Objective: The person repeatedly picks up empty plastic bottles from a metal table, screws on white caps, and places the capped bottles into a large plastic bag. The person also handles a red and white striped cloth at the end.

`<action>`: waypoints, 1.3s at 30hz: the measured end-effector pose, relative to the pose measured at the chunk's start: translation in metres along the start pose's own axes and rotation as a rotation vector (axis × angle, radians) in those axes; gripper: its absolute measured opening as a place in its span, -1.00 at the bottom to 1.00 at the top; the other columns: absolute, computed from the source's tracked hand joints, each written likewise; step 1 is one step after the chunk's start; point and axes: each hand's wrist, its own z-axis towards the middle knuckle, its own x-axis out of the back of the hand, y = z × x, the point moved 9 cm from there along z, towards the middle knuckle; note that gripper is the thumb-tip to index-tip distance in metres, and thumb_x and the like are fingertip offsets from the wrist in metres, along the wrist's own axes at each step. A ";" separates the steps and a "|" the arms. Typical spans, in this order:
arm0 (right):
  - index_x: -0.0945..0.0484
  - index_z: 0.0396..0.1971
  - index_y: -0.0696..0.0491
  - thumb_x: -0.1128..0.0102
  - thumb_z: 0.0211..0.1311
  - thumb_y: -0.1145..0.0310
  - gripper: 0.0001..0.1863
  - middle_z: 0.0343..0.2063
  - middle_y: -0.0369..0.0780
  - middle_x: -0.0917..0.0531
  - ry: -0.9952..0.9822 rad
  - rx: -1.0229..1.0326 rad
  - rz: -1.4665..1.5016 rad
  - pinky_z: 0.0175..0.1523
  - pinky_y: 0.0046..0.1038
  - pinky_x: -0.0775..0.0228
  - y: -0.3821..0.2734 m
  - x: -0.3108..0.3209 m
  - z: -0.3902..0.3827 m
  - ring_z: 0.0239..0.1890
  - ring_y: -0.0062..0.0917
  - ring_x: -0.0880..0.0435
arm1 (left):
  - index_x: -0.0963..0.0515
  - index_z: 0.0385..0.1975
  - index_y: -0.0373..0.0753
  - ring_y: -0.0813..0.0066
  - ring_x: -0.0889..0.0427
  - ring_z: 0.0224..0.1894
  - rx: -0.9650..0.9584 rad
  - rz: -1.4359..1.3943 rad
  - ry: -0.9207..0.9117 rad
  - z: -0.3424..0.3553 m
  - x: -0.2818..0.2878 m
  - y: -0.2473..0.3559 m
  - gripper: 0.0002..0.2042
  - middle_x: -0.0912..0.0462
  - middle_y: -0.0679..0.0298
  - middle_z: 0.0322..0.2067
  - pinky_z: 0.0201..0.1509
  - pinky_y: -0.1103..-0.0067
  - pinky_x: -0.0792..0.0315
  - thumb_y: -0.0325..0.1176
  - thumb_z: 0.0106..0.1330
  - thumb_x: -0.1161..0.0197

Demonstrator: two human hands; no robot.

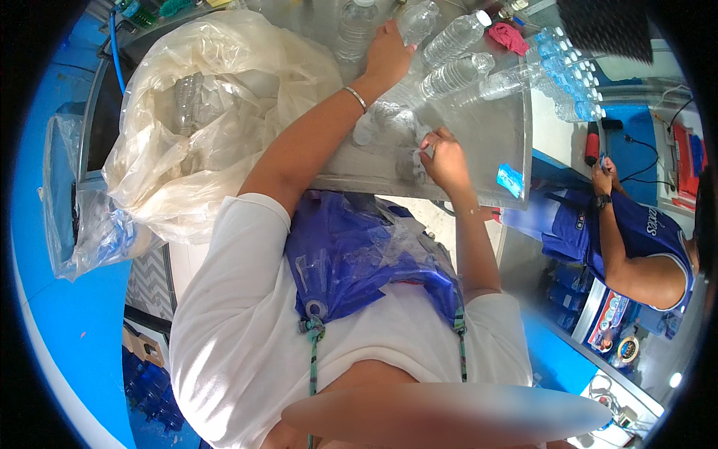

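Note:
My left hand (390,56) reaches across the metal table, fingers curled around the lower part of a transparent plastic bottle (419,22). Nearer to me, my right hand (446,159) is closed, thumb and fingers pinched on something whitish whose kind I cannot make out. Beside it, on the wet metal, lies a see-through, whitish shape (393,120), blurred by glare. Right of my left hand, two ribbed bottles with white caps, an upper bottle (458,37) and a lower bottle (458,75), lie tilted. Another capped bottle (355,30) is to its left.
A large translucent plastic bag (224,52) with bottles inside sits left. Several blue-tinted bottles (565,75) stand grouped at the right, near a pink cloth (508,37). Blue tape (510,181) marks the table corner. A co-worker in blue (636,232) is at right.

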 end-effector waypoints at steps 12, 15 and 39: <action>-0.59 -0.25 0.13 -0.13 0.10 0.59 -0.80 -0.40 -0.07 -0.64 -0.042 0.065 0.108 -0.36 -0.39 -0.47 -0.023 0.038 0.030 -0.53 -0.41 -0.65 | -0.15 0.18 -0.46 -0.17 -0.46 0.08 -0.049 0.010 -0.012 -0.013 0.017 0.008 -0.31 -0.38 -0.27 0.07 0.11 0.21 -0.39 -0.19 0.18 -0.32; -0.59 -0.16 0.08 -0.08 0.21 0.55 -0.78 -0.45 -0.18 -0.62 0.279 0.084 0.216 -0.42 -0.47 -0.45 -0.017 0.049 0.067 -0.57 -0.59 -0.62 | -0.25 0.12 -0.45 -0.11 -0.47 0.08 -0.131 0.098 0.007 -0.029 0.035 0.028 -0.36 -0.40 -0.20 0.09 0.12 0.24 -0.39 -0.07 0.21 -0.26; -0.49 0.05 0.13 0.02 0.22 0.55 -0.63 -0.22 0.07 -0.66 -0.046 0.006 -0.124 0.00 -0.23 -0.52 -0.037 0.023 0.183 -0.11 -0.07 -0.65 | -0.45 0.02 -0.09 0.42 -0.66 -0.30 0.556 -0.829 -0.626 -0.107 0.066 0.004 -0.46 -0.65 0.27 -0.25 -0.32 0.44 -0.55 0.23 0.34 0.11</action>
